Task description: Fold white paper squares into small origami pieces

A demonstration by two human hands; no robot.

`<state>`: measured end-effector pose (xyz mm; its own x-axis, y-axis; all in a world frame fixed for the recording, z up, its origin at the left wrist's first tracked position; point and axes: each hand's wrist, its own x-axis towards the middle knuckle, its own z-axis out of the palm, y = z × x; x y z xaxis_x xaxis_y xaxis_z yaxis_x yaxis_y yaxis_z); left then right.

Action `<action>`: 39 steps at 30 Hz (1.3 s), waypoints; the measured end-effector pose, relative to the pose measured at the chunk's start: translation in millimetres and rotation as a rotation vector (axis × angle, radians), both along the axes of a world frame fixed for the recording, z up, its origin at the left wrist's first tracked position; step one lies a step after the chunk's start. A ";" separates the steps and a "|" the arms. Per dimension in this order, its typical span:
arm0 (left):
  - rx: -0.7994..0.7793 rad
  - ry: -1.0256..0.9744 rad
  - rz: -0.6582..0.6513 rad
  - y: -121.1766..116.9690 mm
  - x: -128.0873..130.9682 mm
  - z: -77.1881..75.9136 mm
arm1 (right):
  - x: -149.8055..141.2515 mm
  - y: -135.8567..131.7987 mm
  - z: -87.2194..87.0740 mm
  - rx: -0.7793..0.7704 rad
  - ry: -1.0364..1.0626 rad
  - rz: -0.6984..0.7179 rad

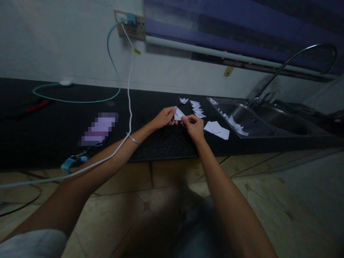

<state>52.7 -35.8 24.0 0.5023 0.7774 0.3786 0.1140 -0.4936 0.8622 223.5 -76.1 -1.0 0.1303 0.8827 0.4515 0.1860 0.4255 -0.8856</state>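
Above the dark countertop, a small folded piece of white paper is held between both hands. My left hand pinches its left side, thumb on top. At the lower right edge, my right hand grips the same paper between thumb and fingers. Just beyond my hands lie a single folded paper boat and a row of several paper boats. Right of my right hand rests a loose stack of white paper sheets. The fingers partly cover the held paper's edges.
More folded paper pieces line the left rim of a steel sink with a curved faucet. A white cable hangs from the wall outlet across my left forearm. A pixelated phone-like object lies on the countertop at left.
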 end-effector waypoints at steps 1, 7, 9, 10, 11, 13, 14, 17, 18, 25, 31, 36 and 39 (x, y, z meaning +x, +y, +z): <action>0.027 0.008 0.019 0.2 -0.7 1.1 | 0.1 0.0 0.0 0.003 -0.002 0.001; 0.221 0.024 0.097 7.7 -4.4 -1.3 | -1.2 -2.6 1.6 -0.045 0.056 -0.003; 0.220 0.013 0.105 10.3 -5.3 -2.6 | -2.0 -3.8 2.0 -0.065 0.088 -0.013; 0.193 0.013 0.106 11.1 -5.6 -2.9 | -2.3 -4.1 2.0 -0.071 0.106 -0.017; 0.153 0.012 0.106 11.5 -5.8 -3.0 | -2.7 -4.3 1.9 -0.075 0.125 -0.016; 0.050 -0.012 0.071 11.6 -5.6 -3.1 | -3.2 -4.2 1.9 -0.084 0.166 -0.013; 0.001 -0.039 0.035 11.6 -5.1 -3.2 | -3.4 -3.9 1.9 -0.091 0.188 -0.010; -0.123 -0.149 -0.074 11.6 -3.0 -3.9 | -4.0 -3.1 2.6 -0.104 0.250 0.003; -0.156 -0.174 -0.093 11.7 -2.5 -4.1 | -4.2 -3.0 3.0 -0.102 0.267 0.012; -0.231 -0.246 -0.104 10.2 -4.7 -3.3 | -3.0 -3.5 6.3 -0.100 0.324 0.016; -0.220 -0.249 -0.093 8.7 -5.5 -2.4 | -1.8 -1.7 4.4 -0.102 0.365 0.020; -0.200 -0.223 -0.012 9.1 -5.4 -1.0 | -1.6 -0.9 3.4 -0.108 0.387 0.039; -0.203 -0.189 0.027 8.1 -6.3 0.2 | -1.1 -0.8 3.1 -0.103 0.394 0.049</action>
<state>46.4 -27.7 24.2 0.4155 0.8591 0.2987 -0.0472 -0.3076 0.9504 222.3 -76.9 2.1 0.2323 0.9302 0.2843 -0.1941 0.3308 -0.9235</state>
